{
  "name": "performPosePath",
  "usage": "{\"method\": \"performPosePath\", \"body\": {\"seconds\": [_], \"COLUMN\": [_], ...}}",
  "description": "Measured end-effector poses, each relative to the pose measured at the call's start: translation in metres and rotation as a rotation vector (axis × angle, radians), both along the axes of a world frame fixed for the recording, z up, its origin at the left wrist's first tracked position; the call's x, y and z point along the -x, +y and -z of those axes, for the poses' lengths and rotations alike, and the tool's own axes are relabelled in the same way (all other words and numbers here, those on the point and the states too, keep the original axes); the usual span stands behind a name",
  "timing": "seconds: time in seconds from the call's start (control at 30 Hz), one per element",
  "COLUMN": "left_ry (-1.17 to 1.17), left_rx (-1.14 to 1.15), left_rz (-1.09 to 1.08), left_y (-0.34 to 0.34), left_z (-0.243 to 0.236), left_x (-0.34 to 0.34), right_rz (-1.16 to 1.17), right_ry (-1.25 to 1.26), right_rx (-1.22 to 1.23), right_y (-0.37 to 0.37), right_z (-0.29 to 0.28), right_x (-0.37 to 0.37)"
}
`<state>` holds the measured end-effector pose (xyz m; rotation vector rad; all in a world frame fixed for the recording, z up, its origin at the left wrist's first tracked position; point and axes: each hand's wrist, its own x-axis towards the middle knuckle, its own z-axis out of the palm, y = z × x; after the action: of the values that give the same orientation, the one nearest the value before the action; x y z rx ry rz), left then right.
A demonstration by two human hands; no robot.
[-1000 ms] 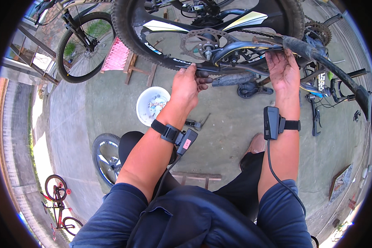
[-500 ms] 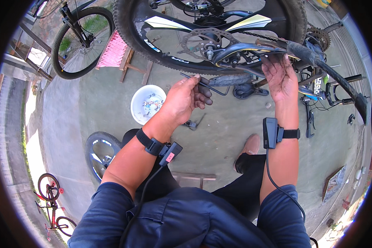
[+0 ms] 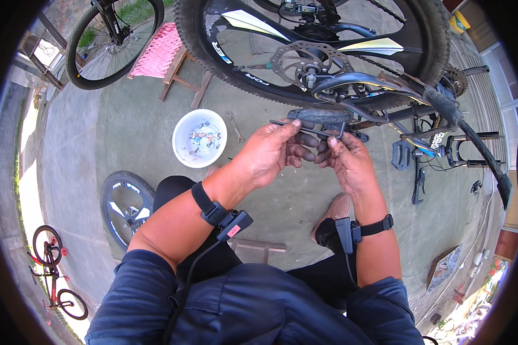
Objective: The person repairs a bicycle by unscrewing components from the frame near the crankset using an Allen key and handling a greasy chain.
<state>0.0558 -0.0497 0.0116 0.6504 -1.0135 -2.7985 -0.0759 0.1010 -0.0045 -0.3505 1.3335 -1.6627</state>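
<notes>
Both the left hand (image 3: 270, 150) and the right hand (image 3: 342, 158) pinch a thin L-shaped hex key (image 3: 308, 129), probably light, stiff and smooth, best gripped on its long straight arm.

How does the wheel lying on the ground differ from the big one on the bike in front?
The loose wheel lies flat on the concrete; the mounted wheel stands upright in the bike frame. The loose wheel looks smaller, and the mounted wheel shows a brake disc. Both have dark knobby tyres.
</notes>
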Motion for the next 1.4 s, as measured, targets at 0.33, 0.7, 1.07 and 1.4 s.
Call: {"method": "performPosePath", "body": {"seconds": [0.33, 0.7, 1.07, 1.4], "left_ry": [-0.217, -0.171, -0.242, -0.031], "left_rx": [0.370, 1.068, 0.802, 0.377], "left_rz": [0.058, 0.090, 0.115, -0.131], "left_y": [-0.010, 0.013, 0.019, 0.035], "left_z": [0.010, 0.024, 0.013, -0.002], "left_x": [-0.004, 0.006, 0.043, 0.086], "right_rz": [0.121, -0.136, -0.185, 0.144], "right_ry": [0.162, 0.709, 1.605, 1.587], "right_rx": [0.036, -0.115, -0.411, -0.543], "right_y": [-0.004, -0.001, 0.011, 0.044], "right_z": [-0.010, -0.005, -0.014, -0.052], "right_x": [0.013, 0.013, 0.007, 0.060]}}
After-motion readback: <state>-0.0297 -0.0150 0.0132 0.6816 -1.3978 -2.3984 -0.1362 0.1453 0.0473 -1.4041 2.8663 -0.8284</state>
